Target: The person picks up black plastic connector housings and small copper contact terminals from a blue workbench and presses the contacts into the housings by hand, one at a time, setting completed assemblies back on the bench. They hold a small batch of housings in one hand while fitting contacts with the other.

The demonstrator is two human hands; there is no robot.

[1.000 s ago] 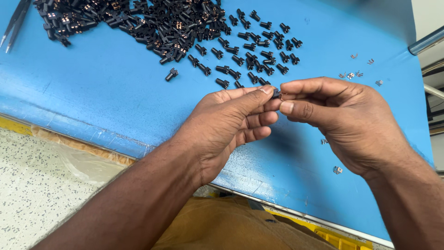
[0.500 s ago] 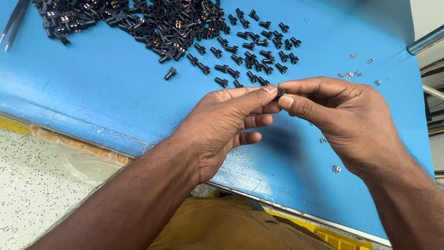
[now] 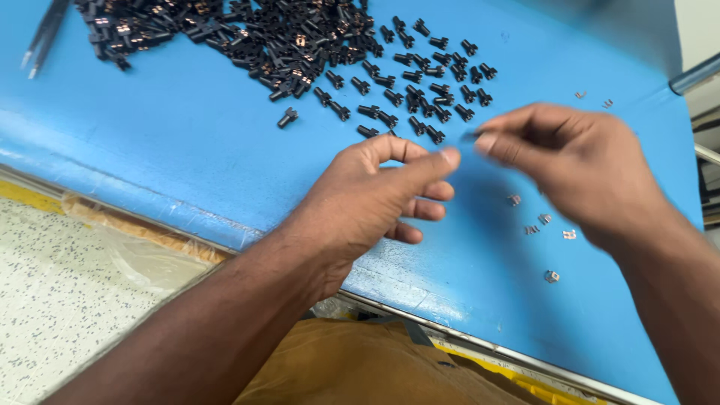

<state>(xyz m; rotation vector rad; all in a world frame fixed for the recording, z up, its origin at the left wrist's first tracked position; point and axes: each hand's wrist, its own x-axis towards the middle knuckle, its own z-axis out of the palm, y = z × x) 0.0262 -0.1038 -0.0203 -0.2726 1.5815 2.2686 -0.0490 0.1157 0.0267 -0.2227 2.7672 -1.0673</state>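
My left hand (image 3: 375, 199) hovers over the blue mat (image 3: 172, 150) with its fingers loosely curled and apart, and nothing shows in it. My right hand (image 3: 577, 169) is just to its right, motion-blurred, with thumb and forefinger pinched on a small black part (image 3: 471, 137). The two hands are slightly apart. A large heap of the same small black parts (image 3: 262, 37), some with coppery metal ends, spreads across the mat's far side. One part (image 3: 286, 118) lies alone nearer to me.
Several tiny metal clips (image 3: 541, 221) lie on the mat under my right hand, and more (image 3: 592, 96) at the far right. Tweezers (image 3: 41, 37) rest at the top left. A speckled white surface (image 3: 67, 300) lies below the mat's front edge.
My hands, which were joined fingertip to fingertip on a part, have separated. The right hand has pulled away to the right with the part, and the left hand's fingers have loosened.
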